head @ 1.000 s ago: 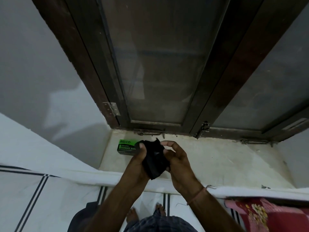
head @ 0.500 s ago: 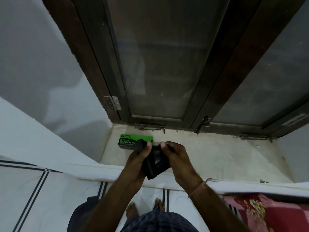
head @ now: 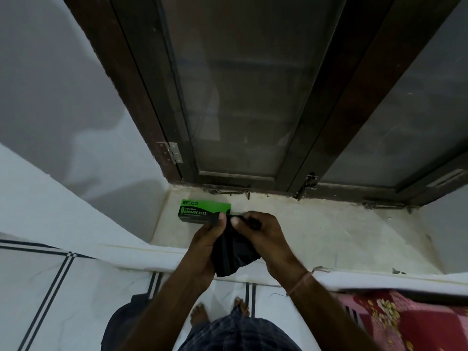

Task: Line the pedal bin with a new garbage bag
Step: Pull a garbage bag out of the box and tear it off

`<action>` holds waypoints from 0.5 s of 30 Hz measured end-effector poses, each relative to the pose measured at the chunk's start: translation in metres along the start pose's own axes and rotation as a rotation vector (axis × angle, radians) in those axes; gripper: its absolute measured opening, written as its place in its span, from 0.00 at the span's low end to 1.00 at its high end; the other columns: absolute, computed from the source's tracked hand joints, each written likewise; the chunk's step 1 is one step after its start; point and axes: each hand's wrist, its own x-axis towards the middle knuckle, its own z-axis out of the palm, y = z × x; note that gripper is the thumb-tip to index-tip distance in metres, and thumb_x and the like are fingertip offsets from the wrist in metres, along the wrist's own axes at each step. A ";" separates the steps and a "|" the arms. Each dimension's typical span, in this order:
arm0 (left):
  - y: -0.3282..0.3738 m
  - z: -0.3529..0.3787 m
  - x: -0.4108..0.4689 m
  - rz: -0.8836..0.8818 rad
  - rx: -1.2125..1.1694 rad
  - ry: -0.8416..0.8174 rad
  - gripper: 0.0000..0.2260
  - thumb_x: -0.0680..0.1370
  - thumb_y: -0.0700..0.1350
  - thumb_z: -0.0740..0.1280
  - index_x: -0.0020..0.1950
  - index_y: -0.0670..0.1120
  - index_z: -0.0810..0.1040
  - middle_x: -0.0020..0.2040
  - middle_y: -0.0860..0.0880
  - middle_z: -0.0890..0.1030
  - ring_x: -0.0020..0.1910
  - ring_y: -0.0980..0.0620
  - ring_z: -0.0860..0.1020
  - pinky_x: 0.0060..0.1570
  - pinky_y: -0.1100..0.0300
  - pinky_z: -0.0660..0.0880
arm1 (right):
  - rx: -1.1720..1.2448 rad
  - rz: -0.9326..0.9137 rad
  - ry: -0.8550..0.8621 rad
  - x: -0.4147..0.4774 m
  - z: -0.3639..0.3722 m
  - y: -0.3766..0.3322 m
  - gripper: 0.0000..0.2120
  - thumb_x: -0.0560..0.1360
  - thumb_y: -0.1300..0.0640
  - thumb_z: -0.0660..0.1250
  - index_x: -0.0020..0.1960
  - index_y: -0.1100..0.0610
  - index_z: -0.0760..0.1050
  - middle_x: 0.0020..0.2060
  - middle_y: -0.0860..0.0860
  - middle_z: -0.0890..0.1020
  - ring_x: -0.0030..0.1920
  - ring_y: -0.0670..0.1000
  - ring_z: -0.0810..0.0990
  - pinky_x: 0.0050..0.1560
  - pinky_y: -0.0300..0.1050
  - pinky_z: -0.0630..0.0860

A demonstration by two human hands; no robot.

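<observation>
A folded black garbage bag [head: 231, 252] hangs between both hands over the front edge of the window sill. My left hand [head: 205, 239] pinches its top edge with the thumb on top. My right hand [head: 263, 234] pinches the same edge beside it, thumbs almost touching. A green and black garbage bag box [head: 200, 211] lies on the sill just behind my left thumb. A dark rounded shape [head: 124, 323] on the floor at lower left may be the pedal bin; I cannot tell.
The pale stone sill [head: 329, 231] runs under a dark wooden window frame [head: 336, 110] with closed glass panes and a metal latch hook [head: 233, 192]. White striped floor tiles [head: 50, 287] lie below. A red floral cloth [head: 405, 323] sits at lower right. My bare feet [head: 200, 312] stand below.
Both hands have drawn together at the bag's top edge and lowered toward the sill. The bag, bunched up a second ago, now hangs flatter beneath the fingers.
</observation>
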 end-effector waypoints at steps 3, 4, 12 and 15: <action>0.002 0.002 0.004 0.004 0.029 -0.011 0.22 0.79 0.52 0.67 0.69 0.42 0.77 0.65 0.40 0.82 0.65 0.42 0.80 0.68 0.44 0.73 | -0.021 0.025 0.081 0.007 -0.001 0.008 0.12 0.81 0.54 0.69 0.40 0.58 0.80 0.34 0.51 0.82 0.38 0.48 0.81 0.43 0.45 0.77; 0.003 0.003 0.005 -0.003 0.035 -0.010 0.22 0.78 0.52 0.68 0.68 0.42 0.78 0.64 0.40 0.83 0.64 0.42 0.81 0.67 0.45 0.74 | -0.004 0.041 0.107 0.009 -0.003 0.009 0.12 0.82 0.54 0.67 0.42 0.58 0.79 0.36 0.52 0.83 0.40 0.50 0.81 0.45 0.46 0.78; 0.006 0.005 0.008 0.015 0.044 -0.022 0.16 0.79 0.53 0.66 0.63 0.49 0.83 0.61 0.42 0.84 0.61 0.42 0.83 0.62 0.41 0.77 | 0.168 0.030 0.029 0.012 -0.007 -0.005 0.15 0.85 0.55 0.60 0.58 0.62 0.82 0.52 0.60 0.87 0.55 0.58 0.86 0.53 0.49 0.84; 0.006 0.005 0.010 0.026 0.029 -0.019 0.16 0.80 0.52 0.67 0.64 0.47 0.82 0.63 0.41 0.83 0.63 0.42 0.82 0.67 0.41 0.74 | 0.123 0.034 -0.020 0.010 -0.003 -0.005 0.12 0.81 0.54 0.68 0.56 0.62 0.84 0.48 0.58 0.88 0.51 0.55 0.88 0.50 0.46 0.83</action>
